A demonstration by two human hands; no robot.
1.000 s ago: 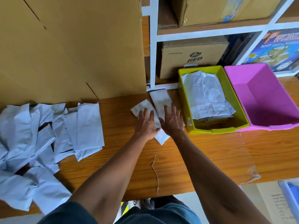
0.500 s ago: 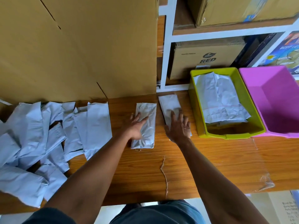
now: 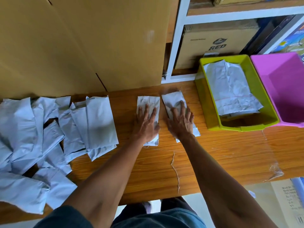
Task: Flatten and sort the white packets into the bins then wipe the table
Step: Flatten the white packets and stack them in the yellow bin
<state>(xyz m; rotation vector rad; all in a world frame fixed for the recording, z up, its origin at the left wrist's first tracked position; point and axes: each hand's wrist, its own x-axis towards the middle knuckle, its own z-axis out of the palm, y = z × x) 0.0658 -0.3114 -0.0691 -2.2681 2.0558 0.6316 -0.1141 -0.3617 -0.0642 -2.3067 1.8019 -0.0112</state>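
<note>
Two crinkled white paper packets lie flat, side by side on the wooden table (image 3: 213,150): left one (image 3: 148,102) upright, right one (image 3: 173,100) slightly tilted. Loose overlapping pile of white packets (image 3: 41,129) at far left. Flattened packets (image 3: 230,89) stacked inside rectangular lime-green plastic bin (image 3: 204,99); pink plastic bin (image 3: 283,89) touches its right side.

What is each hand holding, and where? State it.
Nothing is gripped. The left hand presses flat on one small white packet; the right hand presses another.
</note>
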